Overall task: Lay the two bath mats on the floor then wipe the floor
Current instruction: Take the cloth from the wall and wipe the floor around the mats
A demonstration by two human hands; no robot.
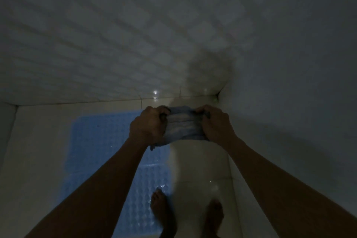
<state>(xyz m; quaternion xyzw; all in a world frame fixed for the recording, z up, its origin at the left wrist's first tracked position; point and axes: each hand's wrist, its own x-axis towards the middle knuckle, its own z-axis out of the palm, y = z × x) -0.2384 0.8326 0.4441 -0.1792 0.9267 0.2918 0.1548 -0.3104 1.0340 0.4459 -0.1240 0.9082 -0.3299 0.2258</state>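
Dim light here, a small tiled room, pale glossy floor (197, 170) meeting a tiled wall (116, 54) straight ahead, and a plain wall closing in on the right to make a corner. A bright spot of light glints low on the tiled wall, just above the floor line. Flat on the floor lies a blue bath mat (100, 141), bumpy all over, stretching from near the tiled wall back toward the person; whether it is one mat or two laid end to end is hard to tell, though a seam crosses it partway down. Two bare feet stand at the mat's right edge, the left foot (160, 208) touching it, the right foot (214, 216) on bare tile. Above the mat's far right corner, both arms reach out: the left hand (148, 125) and the right hand (214, 121) each have fingers curled tight on an end of a blue-grey cloth (183, 125), bunched between them.
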